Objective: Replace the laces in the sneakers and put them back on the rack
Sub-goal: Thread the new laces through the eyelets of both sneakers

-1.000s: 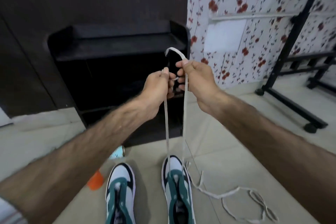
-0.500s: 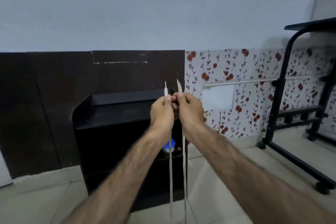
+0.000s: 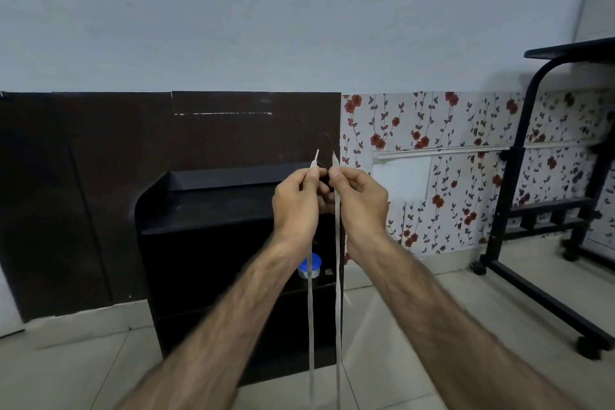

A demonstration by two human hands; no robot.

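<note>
behind the hands stands a black shoe rack (image 3: 213, 210) against a dark wall panel, with flowered wallpaper (image 3: 432, 130) to the right. left hand (image 3: 296, 206) pinches one end of the white lace (image 3: 310, 309) between thumb and forefinger, tip poking up just above the fingers (image 3: 312, 173). right hand (image 3: 361, 200) pinches the other end likewise. both strands hang straight down below the fingers, side by side, out of view at the bottom.
</note>
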